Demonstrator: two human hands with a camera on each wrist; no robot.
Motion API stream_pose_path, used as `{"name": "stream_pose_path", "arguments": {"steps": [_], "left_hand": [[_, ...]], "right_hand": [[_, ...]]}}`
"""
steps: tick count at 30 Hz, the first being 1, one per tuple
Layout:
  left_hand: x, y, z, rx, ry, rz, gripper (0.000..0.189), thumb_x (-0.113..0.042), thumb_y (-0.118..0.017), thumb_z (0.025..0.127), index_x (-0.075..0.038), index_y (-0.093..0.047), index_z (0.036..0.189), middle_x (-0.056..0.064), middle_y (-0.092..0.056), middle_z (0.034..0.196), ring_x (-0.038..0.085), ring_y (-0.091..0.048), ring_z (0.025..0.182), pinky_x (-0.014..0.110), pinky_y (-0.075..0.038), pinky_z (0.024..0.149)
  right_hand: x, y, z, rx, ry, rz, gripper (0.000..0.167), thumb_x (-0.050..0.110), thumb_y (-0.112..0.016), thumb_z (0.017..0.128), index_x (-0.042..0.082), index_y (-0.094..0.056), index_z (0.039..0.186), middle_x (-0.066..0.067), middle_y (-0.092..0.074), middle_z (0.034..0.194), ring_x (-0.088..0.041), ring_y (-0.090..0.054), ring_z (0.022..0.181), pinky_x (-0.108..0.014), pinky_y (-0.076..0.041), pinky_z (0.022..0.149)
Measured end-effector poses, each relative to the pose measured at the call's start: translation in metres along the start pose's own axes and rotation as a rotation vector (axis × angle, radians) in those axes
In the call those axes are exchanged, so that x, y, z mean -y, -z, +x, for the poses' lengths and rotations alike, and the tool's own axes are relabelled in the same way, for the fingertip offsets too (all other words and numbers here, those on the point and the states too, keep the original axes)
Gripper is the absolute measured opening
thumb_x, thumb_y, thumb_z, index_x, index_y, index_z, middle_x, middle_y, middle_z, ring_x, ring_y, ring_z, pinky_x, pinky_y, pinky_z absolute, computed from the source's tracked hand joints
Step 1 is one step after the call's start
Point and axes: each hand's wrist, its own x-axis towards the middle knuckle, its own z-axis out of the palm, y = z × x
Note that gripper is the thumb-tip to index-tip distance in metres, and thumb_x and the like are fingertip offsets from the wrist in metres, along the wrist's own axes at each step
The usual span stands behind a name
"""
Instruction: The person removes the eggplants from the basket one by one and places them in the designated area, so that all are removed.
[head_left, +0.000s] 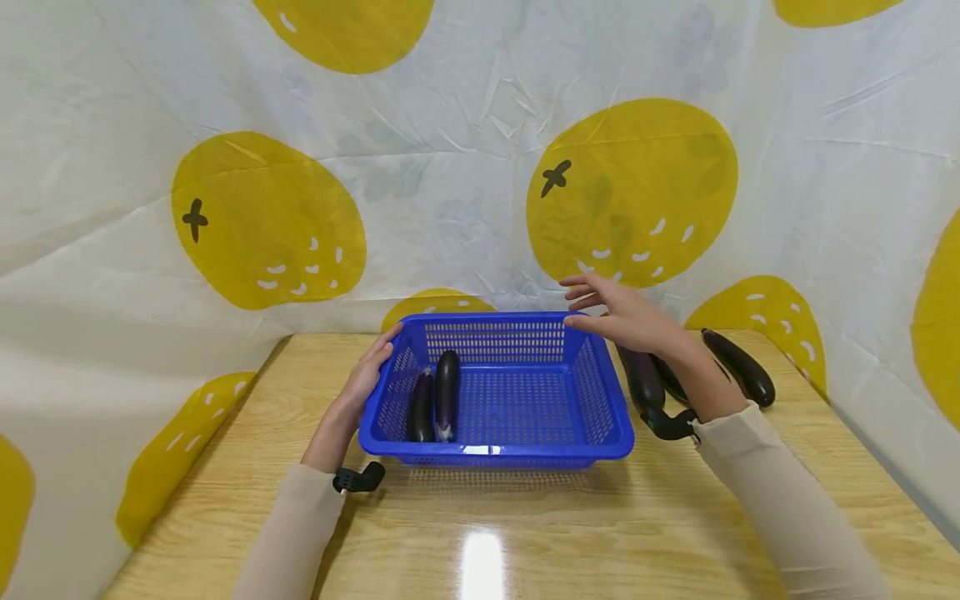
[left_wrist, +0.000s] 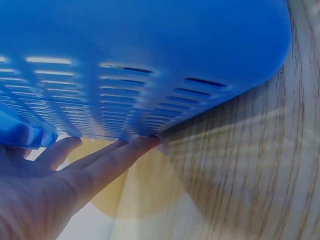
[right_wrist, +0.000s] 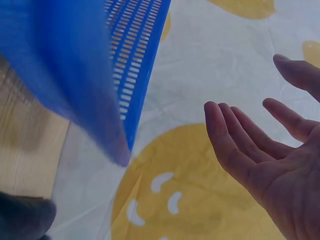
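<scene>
A blue plastic basket [head_left: 495,460] with slotted walls stands on the table, holding two dark eggplants, a slimmer eggplant [head_left: 422,407] and a longer eggplant [head_left: 447,392], side by side at its left. My left hand [head_left: 366,377] rests on the basket's left side. In the left wrist view its straight fingers [left_wrist: 117,159] touch the slotted outer wall below the rim. Over the basket's back right corner, my right hand [head_left: 618,312] is raised with nothing in it. The right wrist view shows its fingers [right_wrist: 232,142] loosely extended, apart from the basket wall [right_wrist: 135,70].
Right of the basket, several eggplants lie on the wooden table [head_left: 480,533], among them a thick eggplant [head_left: 640,379] partly behind my right arm and another eggplant [head_left: 741,367] farther right. A white cloth [head_left: 450,208] with yellow fruit prints hangs behind the table and along its sides.
</scene>
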Motion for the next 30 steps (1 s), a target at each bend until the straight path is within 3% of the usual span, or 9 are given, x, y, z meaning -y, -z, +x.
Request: {"name": "stream_pose_path", "arguments": {"steps": [12, 18, 27, 30], "left_hand": [[0.001, 0.000, 0.001, 0.000, -0.017, 0.033, 0.051, -0.029, -0.020, 0.115, -0.027, -0.023, 0.166, 0.008, -0.017, 0.174, 0.036, -0.022, 0.157, 0.059, -0.022, 0.125], [0.000, 0.000, 0.000, -0.020, 0.006, 0.039, 0.051, -0.031, -0.022, 0.115, -0.030, -0.025, 0.166, 0.006, -0.018, 0.174, 0.036, -0.022, 0.158, 0.061, -0.022, 0.125], [0.000, 0.001, 0.000, -0.014, 0.007, 0.027, 0.051, -0.030, -0.021, 0.115, -0.030, -0.024, 0.166, 0.006, -0.019, 0.174, 0.036, -0.023, 0.157, 0.059, -0.023, 0.125], [0.000, 0.001, 0.000, -0.009, -0.003, 0.026, 0.051, -0.029, -0.021, 0.115, -0.029, -0.024, 0.166, 0.007, -0.019, 0.174, 0.036, -0.023, 0.157, 0.058, -0.022, 0.125]], "right_hand": [[0.013, -0.015, 0.041, 0.134, 0.043, 0.110, 0.062, 0.028, -0.066, 0.102, 0.013, -0.039, 0.156, -0.018, -0.051, 0.151, -0.039, -0.054, 0.138, -0.057, -0.048, 0.108], [0.019, -0.033, 0.064, 0.214, -0.015, 0.186, 0.059, 0.026, -0.066, 0.102, 0.014, -0.040, 0.154, -0.020, -0.052, 0.149, -0.040, -0.054, 0.138, -0.053, -0.055, 0.102], [0.021, -0.064, 0.088, 0.319, -0.064, 0.323, 0.059, 0.021, -0.064, 0.103, 0.006, -0.038, 0.154, -0.030, -0.048, 0.150, -0.040, -0.061, 0.127, -0.046, -0.061, 0.091], [0.020, -0.075, 0.095, 0.349, -0.080, 0.383, 0.060, 0.019, -0.063, 0.103, 0.005, -0.037, 0.156, -0.029, -0.046, 0.152, -0.042, -0.056, 0.133, -0.046, -0.061, 0.091]]}}
